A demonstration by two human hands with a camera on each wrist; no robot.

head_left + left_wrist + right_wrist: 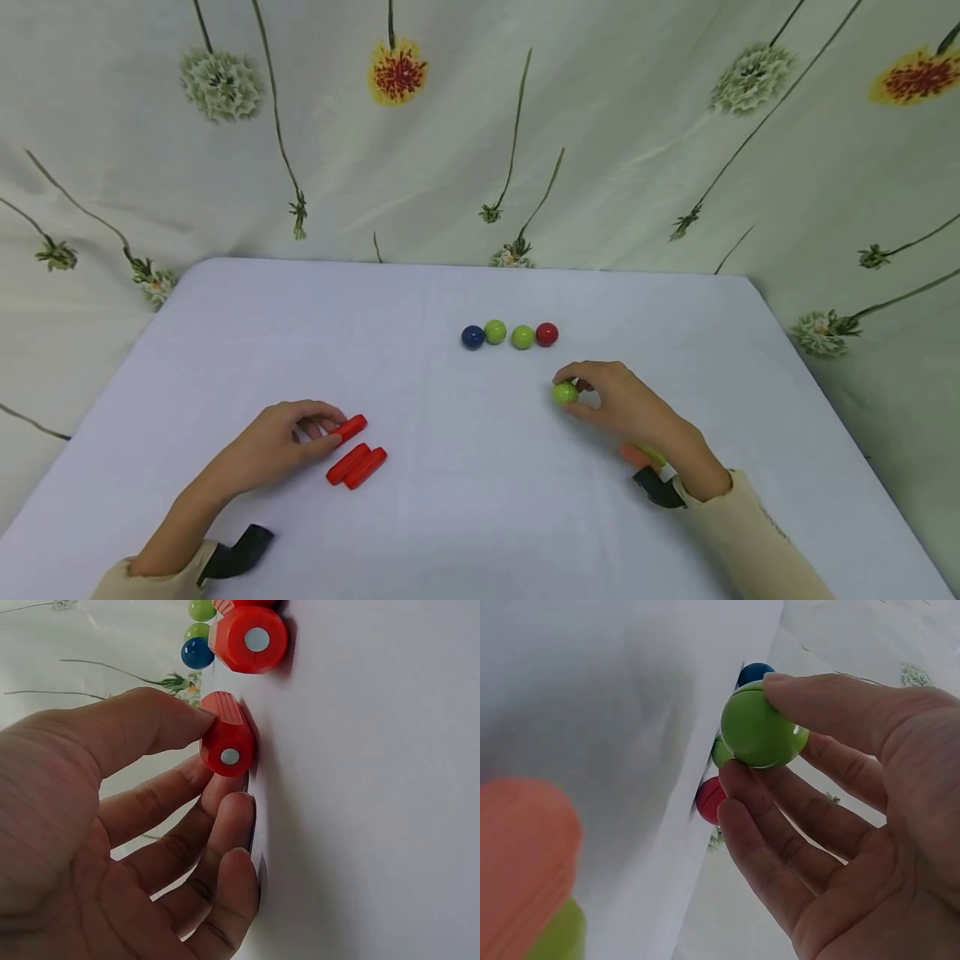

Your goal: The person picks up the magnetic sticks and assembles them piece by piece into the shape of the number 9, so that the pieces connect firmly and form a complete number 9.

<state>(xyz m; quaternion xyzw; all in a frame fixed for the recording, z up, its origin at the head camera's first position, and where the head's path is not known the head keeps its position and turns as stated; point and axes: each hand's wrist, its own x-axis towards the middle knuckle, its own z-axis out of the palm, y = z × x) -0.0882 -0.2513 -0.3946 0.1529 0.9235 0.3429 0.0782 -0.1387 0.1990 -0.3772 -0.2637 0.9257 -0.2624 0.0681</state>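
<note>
My left hand (281, 442) pinches a short red rod (351, 428) between thumb and fingers, low over the white table. In the left wrist view this rod (229, 739) shows flat sides, ridges and a pale round spot on its end. Two more red rods (365, 468) lie side by side just nearer me. My right hand (618, 400) holds a small green ball (565, 392) by thumb and fingertips. A seam line runs round that ball (757, 727) in the right wrist view, where it partly hides the balls behind.
Farther back sits a row of balls: blue (472, 337), green (495, 332), another green (522, 337) and red (547, 334). An orange piece (637, 456) and a yellow-green piece (654, 455) lie under my right wrist. A flowered cloth (420, 183) hangs behind the table.
</note>
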